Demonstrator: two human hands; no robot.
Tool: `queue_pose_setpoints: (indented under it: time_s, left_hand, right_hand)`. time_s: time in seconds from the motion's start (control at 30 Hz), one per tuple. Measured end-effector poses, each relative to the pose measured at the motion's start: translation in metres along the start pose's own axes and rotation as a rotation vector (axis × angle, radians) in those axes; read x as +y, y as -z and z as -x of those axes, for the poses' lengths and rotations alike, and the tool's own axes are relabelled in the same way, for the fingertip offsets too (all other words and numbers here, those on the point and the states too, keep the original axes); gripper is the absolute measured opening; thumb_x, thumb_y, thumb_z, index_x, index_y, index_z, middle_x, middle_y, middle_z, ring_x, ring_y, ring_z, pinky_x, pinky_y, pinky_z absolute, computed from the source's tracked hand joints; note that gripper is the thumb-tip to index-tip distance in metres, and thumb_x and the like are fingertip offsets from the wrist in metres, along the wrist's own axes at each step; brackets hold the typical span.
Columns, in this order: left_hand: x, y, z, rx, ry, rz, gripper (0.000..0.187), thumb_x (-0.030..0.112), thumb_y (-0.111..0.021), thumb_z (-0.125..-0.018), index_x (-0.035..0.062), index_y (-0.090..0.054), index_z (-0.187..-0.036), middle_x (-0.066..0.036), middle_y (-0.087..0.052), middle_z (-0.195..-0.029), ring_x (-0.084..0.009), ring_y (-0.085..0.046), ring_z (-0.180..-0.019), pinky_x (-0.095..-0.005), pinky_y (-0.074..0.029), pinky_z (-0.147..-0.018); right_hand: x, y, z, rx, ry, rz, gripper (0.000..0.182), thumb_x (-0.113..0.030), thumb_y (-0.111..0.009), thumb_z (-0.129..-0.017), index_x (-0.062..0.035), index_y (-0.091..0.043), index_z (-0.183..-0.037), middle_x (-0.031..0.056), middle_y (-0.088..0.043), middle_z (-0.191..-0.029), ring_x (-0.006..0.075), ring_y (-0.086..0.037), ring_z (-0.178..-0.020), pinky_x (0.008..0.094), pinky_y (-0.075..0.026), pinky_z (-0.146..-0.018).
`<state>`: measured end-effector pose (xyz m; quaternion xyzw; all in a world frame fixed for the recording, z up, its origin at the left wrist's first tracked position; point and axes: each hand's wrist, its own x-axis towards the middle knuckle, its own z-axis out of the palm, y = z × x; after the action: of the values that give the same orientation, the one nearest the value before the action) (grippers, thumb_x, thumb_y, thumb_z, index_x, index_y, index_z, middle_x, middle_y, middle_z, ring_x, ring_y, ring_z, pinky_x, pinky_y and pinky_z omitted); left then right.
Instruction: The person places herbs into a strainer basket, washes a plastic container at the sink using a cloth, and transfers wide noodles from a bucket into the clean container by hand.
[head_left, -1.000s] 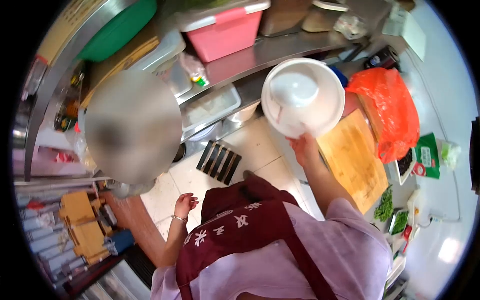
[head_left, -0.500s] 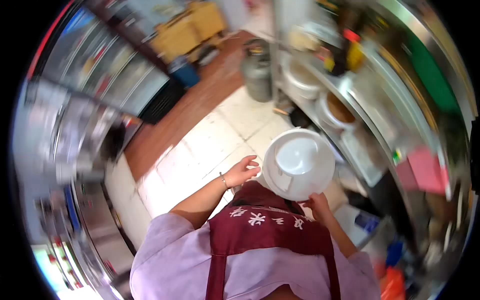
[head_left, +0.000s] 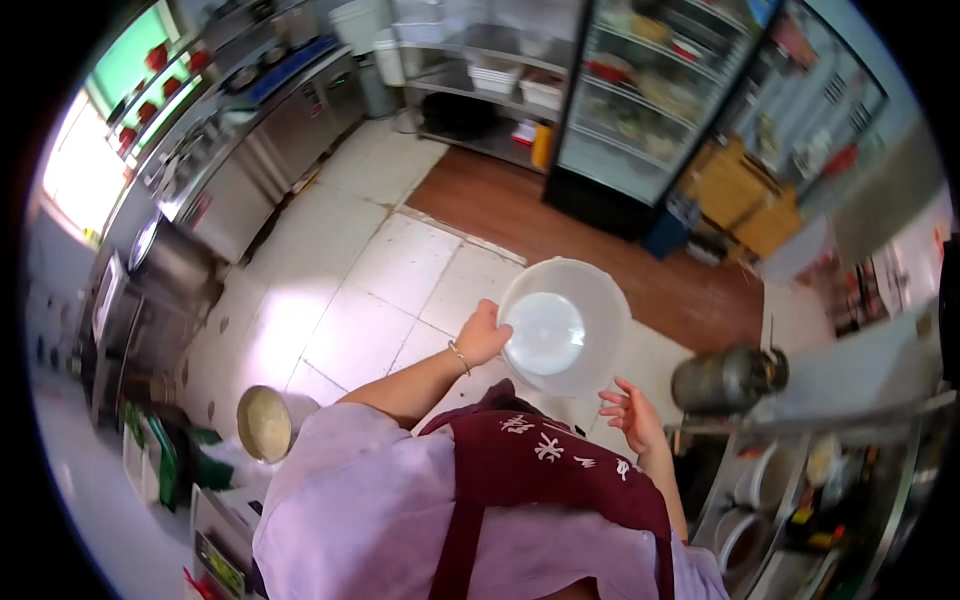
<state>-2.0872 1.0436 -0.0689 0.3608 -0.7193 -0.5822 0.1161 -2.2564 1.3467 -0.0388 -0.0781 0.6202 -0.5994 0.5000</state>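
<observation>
A translucent white plastic bucket (head_left: 612, 345) is in front of my body, its open mouth facing up toward me. Nothing can be seen inside it. My left hand (head_left: 484, 333), with a bracelet at the wrist, is closed on the bucket's left rim, thumb over the edge. Just off the lower right side of the bucket is my right hand (head_left: 632, 413), its fingers apart and holding nothing.
A gas cylinder (head_left: 728, 378) stands on the right, near a shelf with several tubs. Ahead is a glass-door fridge (head_left: 640, 110) beside a metal rack (head_left: 490, 95). At lower left are a pot of pale contents (head_left: 265, 424) and a steel counter (head_left: 240, 200).
My view has turned left, toward the fridge and counter. The bucket has passed from my right hand to my left, which now grips its rim; my right hand has let go.
</observation>
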Motion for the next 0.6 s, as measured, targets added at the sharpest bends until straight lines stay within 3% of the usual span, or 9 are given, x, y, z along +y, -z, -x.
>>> queue_pose_setpoints:
  time_s: [0.07, 0.1, 0.17, 0.2, 0.23, 0.4, 0.6]
  left_hand:
    - [-0.023, 0.063, -0.017, 0.207, 0.064, -0.131, 0.041, 0.021, -0.059, -0.073, -0.0031, -0.04, -0.102, -0.02, -0.059, -0.084, -0.0278, -0.06, -0.079, -0.0377, -0.047, -0.07]
    - [-0.043, 0.09, -0.023, 0.287, 0.027, -0.097, 0.042, 0.022, -0.06, -0.073, -0.0038, -0.04, -0.1, -0.022, -0.059, -0.085, -0.028, -0.062, -0.073, -0.0379, -0.049, -0.066]
    - [-0.047, 0.135, -0.015, 0.4, 0.076, 0.02, 0.042, 0.022, -0.06, -0.073, -0.0041, -0.04, -0.1, -0.023, -0.059, -0.085, -0.0273, -0.062, -0.068, -0.037, -0.049, -0.062]
    - [-0.055, 0.155, -0.014, 0.477, 0.111, 0.123, 0.042, 0.022, -0.061, -0.073, -0.0044, -0.04, -0.099, -0.024, -0.059, -0.085, -0.0266, -0.061, -0.062, -0.0361, -0.049, -0.059]
    - [-0.07, 0.169, -0.016, 0.545, 0.137, 0.2, 0.041, 0.02, -0.061, -0.073, -0.0048, -0.04, -0.097, -0.022, -0.058, -0.081, -0.0242, -0.06, -0.055, -0.0337, -0.05, -0.053]
    - [-0.117, 0.226, -0.006, 0.922, 0.377, 0.355, 0.04, 0.019, -0.061, -0.074, -0.0062, -0.038, -0.096, -0.016, -0.056, -0.075, -0.0221, -0.059, -0.055, -0.0327, -0.05, -0.046]
    - [-0.149, 0.275, 0.025, 1.293, 0.553, 0.635, 0.038, 0.016, -0.061, -0.076, -0.0045, -0.038, -0.097, -0.013, -0.054, -0.077, -0.0192, -0.057, -0.055, -0.0306, -0.051, -0.044]
  right_hand:
    - [-0.001, 0.0, -0.056, -0.059, -0.134, -0.384, 0.04, -0.034, -0.04, -0.095, -0.0055, -0.044, -0.123, 0.0167, -0.061, -0.105, 0.021, -0.063, -0.079, 0.0272, -0.05, -0.062]
    - [0.017, 0.013, -0.09, -0.001, -0.183, -0.266, 0.041, -0.038, -0.039, -0.094, -0.0062, -0.05, -0.119, 0.0158, -0.062, -0.103, 0.0209, -0.063, -0.08, 0.0265, -0.05, -0.064]
    - [0.071, 0.075, -0.15, 0.055, -0.256, 0.858, 0.041, -0.039, -0.044, -0.092, -0.0045, -0.054, -0.112, 0.0146, -0.063, -0.096, 0.0206, -0.062, -0.079, 0.0274, -0.05, -0.062]
    - [0.077, 0.083, -0.171, 0.069, -0.267, 1.191, 0.04, -0.038, -0.044, -0.091, -0.0042, -0.054, -0.111, 0.0145, -0.063, -0.094, 0.0206, -0.062, -0.078, 0.0276, -0.05, -0.062]
    - [0.076, 0.081, -0.198, 0.058, -0.276, 1.259, 0.04, -0.037, -0.045, -0.091, -0.0039, -0.054, -0.11, 0.0144, -0.063, -0.093, 0.0206, -0.062, -0.077, 0.0279, -0.05, -0.061]
    - [0.026, 0.019, -0.336, -0.115, -0.257, 1.227, 0.035, -0.033, -0.048, -0.089, -0.0023, -0.056, -0.105, 0.014, -0.062, -0.086, 0.0205, -0.061, -0.073, 0.0291, -0.05, -0.059]
    - [-0.041, -0.134, -0.505, -0.443, -0.14, 1.406, 0.03, -0.027, -0.051, -0.086, -0.0005, -0.057, -0.099, 0.0135, -0.06, -0.078, 0.0205, -0.06, -0.068, 0.0306, -0.05, -0.056]
